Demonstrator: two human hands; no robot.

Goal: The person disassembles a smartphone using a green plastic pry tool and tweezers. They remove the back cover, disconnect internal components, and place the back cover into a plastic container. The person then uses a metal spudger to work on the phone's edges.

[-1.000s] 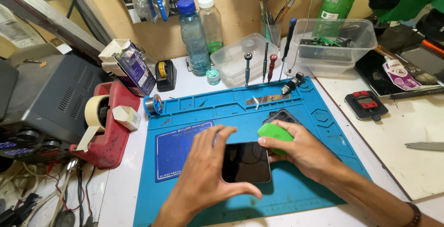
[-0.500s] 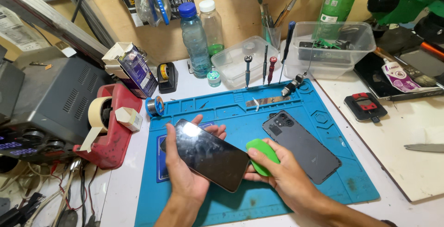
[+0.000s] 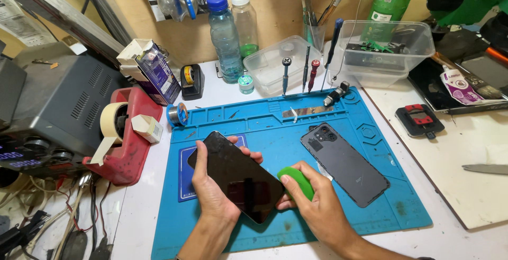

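My left hand [image 3: 212,192] grips a black phone [image 3: 238,175], screen up, raised a little above the blue work mat [image 3: 296,127]. My right hand [image 3: 316,206] holds a green oval tool [image 3: 297,181] against the phone's right edge. The dark grey back cover [image 3: 345,163] with its camera cut-outs lies flat on the mat to the right of both hands, apart from them.
Screwdrivers [image 3: 308,69] stand at the mat's far edge by two clear tubs [image 3: 390,45]. Bottles [image 3: 224,37] stand behind. A red tape dispenser [image 3: 124,135] and a grey power unit [image 3: 58,106] sit left. A wooden board [image 3: 476,154] with a red-and-black clamp [image 3: 420,119] lies right.
The phone was lifted off the mat and split from its back cover, which now lies to the right. Both hands moved left and nearer to me.
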